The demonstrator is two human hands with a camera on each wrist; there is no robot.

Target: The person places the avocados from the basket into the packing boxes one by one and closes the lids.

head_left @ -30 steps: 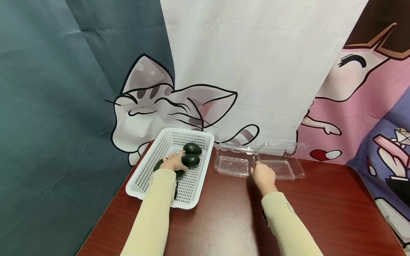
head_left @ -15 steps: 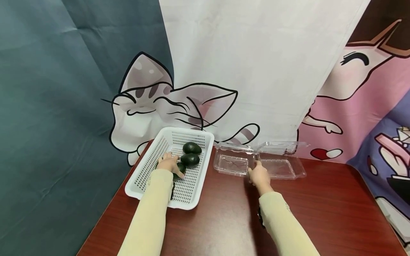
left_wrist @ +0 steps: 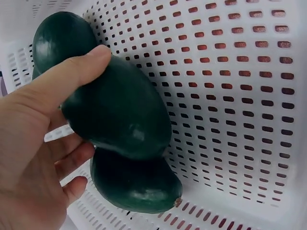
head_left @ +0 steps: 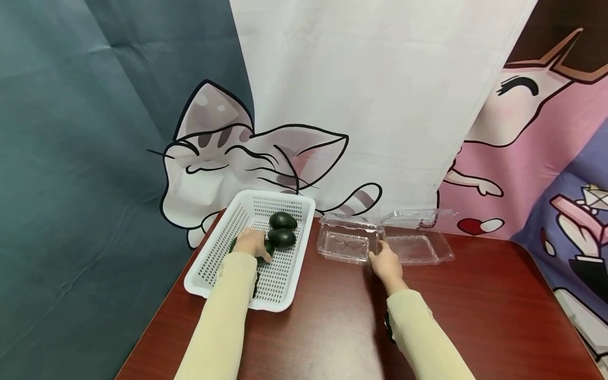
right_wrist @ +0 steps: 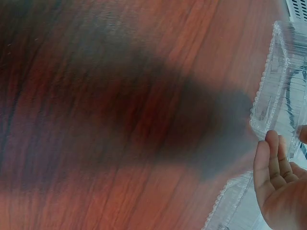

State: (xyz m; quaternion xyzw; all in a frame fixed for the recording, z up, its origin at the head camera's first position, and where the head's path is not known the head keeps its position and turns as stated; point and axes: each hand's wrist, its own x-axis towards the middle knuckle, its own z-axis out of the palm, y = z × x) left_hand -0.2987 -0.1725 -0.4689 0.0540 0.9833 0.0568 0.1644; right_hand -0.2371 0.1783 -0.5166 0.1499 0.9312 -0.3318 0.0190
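Note:
My left hand (head_left: 250,243) is inside the white basket (head_left: 291,301), holding a dark green avocado (left_wrist: 122,112). Its thumb lies across the avocado's top in the left wrist view, and its fingers reach behind it. Another avocado (left_wrist: 136,184) touches the held one from below, and one more (left_wrist: 64,36) shows past the thumb. Two avocados, a far one (head_left: 283,220) and a nearer one (head_left: 282,238), sit right of the hand. My right hand (head_left: 387,265) holds the clear plastic container (head_left: 344,245) near its inner edge; part of its grip is cut off in the right wrist view.
A second clear plastic section (head_left: 420,250) lies right of my right hand, with a raised clear flap (head_left: 418,215) behind it. Everything stands on a reddish-brown table (head_left: 328,327). A printed curtain (head_left: 394,105) hangs along the back edge.
My left hand has drawn back slightly toward me and left within the basket; its spread fingers have closed around an avocado. The right hand has stayed at the container.

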